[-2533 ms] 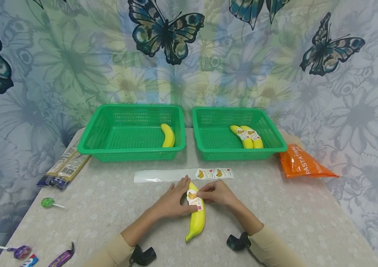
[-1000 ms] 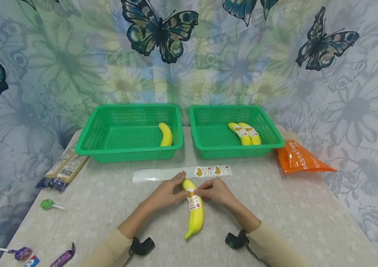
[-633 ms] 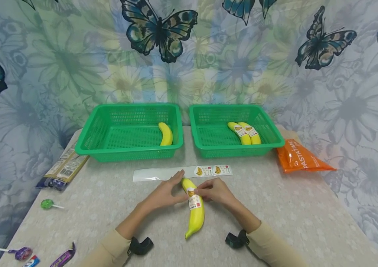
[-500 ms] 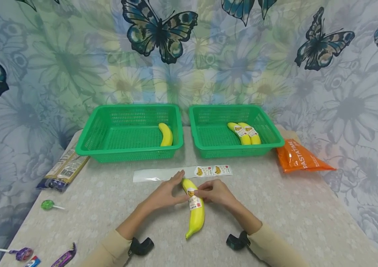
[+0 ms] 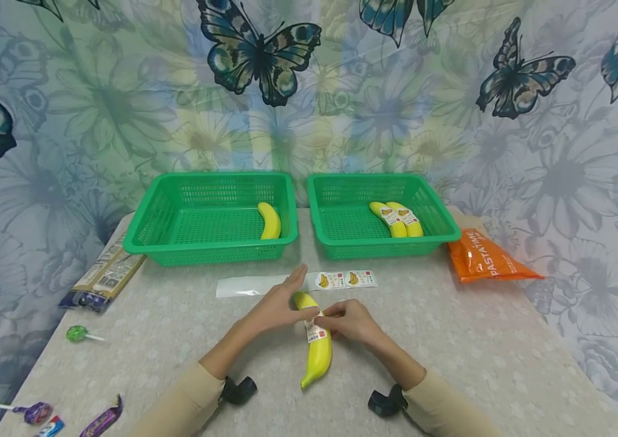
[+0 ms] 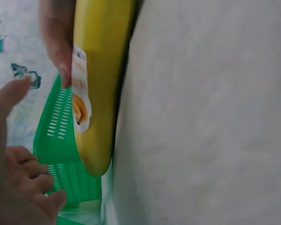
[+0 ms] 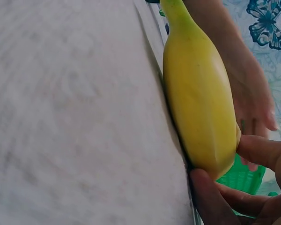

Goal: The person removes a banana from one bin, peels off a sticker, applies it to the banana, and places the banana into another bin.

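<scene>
A yellow banana (image 5: 318,352) lies on the table in front of me, with a white sticker (image 5: 314,331) wrapped round its upper part. My right hand (image 5: 348,321) grips the banana at the sticker; the right wrist view shows the thumb and a finger curled round the banana (image 7: 199,108). My left hand (image 5: 281,303) is beside the banana's top end, its fingers straight and lifted and its index finger pointing away from me. In the left wrist view the banana (image 6: 100,70) and its sticker (image 6: 79,93) are apart from my relaxed left fingers.
Beyond the hands lies a sticker strip (image 5: 342,279) with two banana stickers. The left green basket (image 5: 207,250) holds one bare banana (image 5: 271,221). The right green basket (image 5: 385,246) holds two stickered bananas (image 5: 396,218). An orange bag (image 5: 481,258), a flat package (image 5: 104,276) and a lollipop (image 5: 76,332) lie nearby.
The sticker went from loosely held to wrapped round the banana. My left hand has now lifted off the banana with its fingers straightened; my right hand stays on it.
</scene>
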Available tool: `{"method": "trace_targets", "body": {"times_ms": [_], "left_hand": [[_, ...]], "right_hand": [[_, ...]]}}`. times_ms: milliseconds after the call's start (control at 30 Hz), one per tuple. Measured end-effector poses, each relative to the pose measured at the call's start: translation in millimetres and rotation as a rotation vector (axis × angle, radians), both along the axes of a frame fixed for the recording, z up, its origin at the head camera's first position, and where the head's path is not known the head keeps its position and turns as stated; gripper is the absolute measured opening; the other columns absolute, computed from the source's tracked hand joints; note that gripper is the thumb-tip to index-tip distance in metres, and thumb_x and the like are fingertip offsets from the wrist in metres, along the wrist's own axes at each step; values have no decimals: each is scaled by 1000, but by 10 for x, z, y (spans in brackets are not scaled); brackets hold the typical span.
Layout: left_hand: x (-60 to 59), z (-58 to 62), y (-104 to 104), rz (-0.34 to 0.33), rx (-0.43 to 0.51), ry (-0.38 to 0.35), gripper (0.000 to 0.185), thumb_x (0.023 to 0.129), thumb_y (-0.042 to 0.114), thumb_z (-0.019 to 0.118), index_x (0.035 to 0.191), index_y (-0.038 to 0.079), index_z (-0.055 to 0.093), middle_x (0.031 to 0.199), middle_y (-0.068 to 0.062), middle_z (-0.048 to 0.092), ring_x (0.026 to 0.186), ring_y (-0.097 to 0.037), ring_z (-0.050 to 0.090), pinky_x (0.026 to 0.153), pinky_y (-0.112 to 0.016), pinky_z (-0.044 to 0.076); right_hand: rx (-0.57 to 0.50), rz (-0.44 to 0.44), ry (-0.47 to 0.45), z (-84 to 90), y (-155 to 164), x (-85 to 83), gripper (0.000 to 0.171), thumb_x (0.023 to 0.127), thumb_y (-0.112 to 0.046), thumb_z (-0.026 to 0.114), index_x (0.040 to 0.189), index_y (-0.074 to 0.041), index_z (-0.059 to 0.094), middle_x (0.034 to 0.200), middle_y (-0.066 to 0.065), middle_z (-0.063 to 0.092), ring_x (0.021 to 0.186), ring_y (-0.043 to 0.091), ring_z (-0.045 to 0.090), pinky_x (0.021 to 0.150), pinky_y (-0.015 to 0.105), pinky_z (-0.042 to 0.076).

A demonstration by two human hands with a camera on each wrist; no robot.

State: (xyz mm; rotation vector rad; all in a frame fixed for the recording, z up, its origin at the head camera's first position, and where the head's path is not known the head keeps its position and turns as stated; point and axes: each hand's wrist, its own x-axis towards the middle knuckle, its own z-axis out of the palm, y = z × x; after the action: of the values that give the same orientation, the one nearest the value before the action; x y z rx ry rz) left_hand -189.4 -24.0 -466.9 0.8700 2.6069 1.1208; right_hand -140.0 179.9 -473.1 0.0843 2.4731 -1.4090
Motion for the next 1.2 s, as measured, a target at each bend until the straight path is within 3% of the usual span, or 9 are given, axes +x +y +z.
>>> {"method": "trace_targets", "body": {"times_ms": [400,600,1033,1200], "left_hand": [[-508,199,464,149,87,-15,103,87,59,62,158,12,4,166,-5,5,152,-28,12,121,-52,20],[-716,274,629,188,134,-50,105,87,64,58,158,13,-1,166,-5,-1,153,-29,8,121,-56,18],[-1069,296,853,295,239,-79,101,91,57,57,157,6,0,166,-10,-1,153,-30,6,124,-47,15],[-1139,241,919,257,211,-81,105,90,58,57,156,6,-6,165,-7,-14,152,-33,7,121,-53,22]], "right_hand": [[-76,-19,2,2,2,-21,40,81,-29,79,101,5,72,82,8,73,65,13,67,61,28,59],[-96,-13,-13,-3,-9,-22,41,81,-29,79,103,5,72,83,8,73,66,12,67,61,29,59],[-57,26,-21,-15,7,40,44,79,-34,80,101,4,72,84,7,73,64,14,68,60,29,58],[-69,7,-32,-15,24,48,44,79,-34,80,101,3,72,85,7,72,65,14,68,61,29,59]]}}
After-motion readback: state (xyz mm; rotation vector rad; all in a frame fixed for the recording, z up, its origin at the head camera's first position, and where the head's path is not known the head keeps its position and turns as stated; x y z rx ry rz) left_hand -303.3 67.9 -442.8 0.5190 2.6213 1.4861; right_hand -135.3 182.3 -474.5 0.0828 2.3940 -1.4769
